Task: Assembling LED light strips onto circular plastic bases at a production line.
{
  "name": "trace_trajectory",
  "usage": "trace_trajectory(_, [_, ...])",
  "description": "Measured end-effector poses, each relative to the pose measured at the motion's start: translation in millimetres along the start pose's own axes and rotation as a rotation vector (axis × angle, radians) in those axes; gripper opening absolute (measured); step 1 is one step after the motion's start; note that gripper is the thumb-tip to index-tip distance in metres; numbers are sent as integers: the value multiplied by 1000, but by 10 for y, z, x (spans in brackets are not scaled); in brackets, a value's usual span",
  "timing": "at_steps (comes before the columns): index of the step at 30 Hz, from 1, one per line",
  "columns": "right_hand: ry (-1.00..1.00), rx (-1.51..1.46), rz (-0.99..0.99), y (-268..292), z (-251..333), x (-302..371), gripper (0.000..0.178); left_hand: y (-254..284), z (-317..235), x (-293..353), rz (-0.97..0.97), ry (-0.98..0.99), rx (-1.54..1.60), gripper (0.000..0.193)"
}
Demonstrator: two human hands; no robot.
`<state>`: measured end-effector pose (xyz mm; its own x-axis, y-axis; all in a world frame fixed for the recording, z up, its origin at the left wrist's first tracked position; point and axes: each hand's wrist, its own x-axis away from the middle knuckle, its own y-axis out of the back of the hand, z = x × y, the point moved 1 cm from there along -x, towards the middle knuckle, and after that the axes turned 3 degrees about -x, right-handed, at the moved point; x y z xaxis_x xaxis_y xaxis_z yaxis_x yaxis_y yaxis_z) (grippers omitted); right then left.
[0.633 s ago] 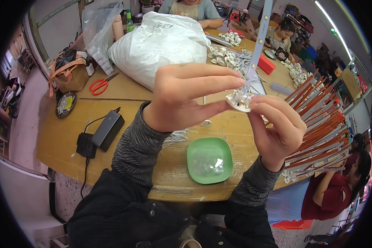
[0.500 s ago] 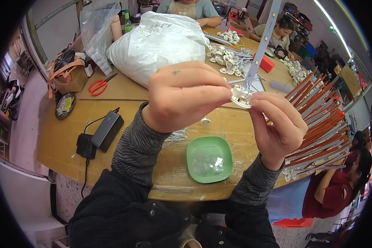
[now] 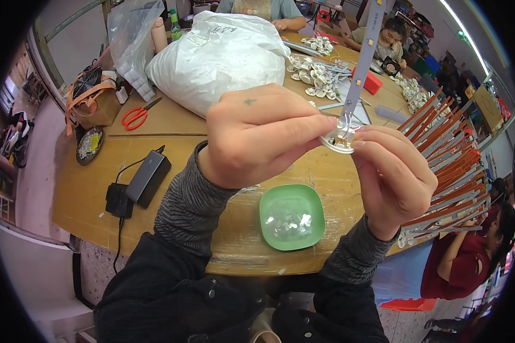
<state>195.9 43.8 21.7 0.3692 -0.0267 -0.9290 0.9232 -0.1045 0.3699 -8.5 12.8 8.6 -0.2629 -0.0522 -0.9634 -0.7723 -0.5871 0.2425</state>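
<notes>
Between my two hands, raised above the table, is a small round white plastic cap (image 3: 339, 146) with metal bits inside. My left hand (image 3: 263, 128) pinches its left rim between thumb and fingers. On the right side, my right hand (image 3: 392, 171) pinches the same cap with its fingertips. An LED strip (image 3: 360, 74), long and pale with small yellow chips, rises from the cap, and thin wires join the two. Below my hands a green square bowl (image 3: 320, 211) holds small clear plastic pieces (image 3: 289, 223).
A big white sack (image 3: 217, 63) fills the table's far side. Red scissors (image 3: 134, 118), a black power adapter (image 3: 149, 178) and a dish (image 3: 90, 146) lie left. White caps (image 3: 315, 74) are heaped beyond my hands; many strips (image 3: 449, 166) stack right. Other people sit around.
Both hands have shifted slightly right with the cap and strip. The cap is tilted a little differently, showing more of its inside. The bowl looks nearly unmoved.
</notes>
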Motion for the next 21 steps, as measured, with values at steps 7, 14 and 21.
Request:
trace_trajectory(7, [-38, 15, -78, -15, 19, -12, 29, 21, -34, -25, -38, -29, 16, 33])
trace_trajectory(14, [12, -10, -59, -3, 34, -36, 32, 45, -39, -43, -40, -126, 5, 29])
trace_trajectory(21, [30, -35, -73, 11, 58, -41, 34, 39, -55, -39, -47, -136, 9, 28])
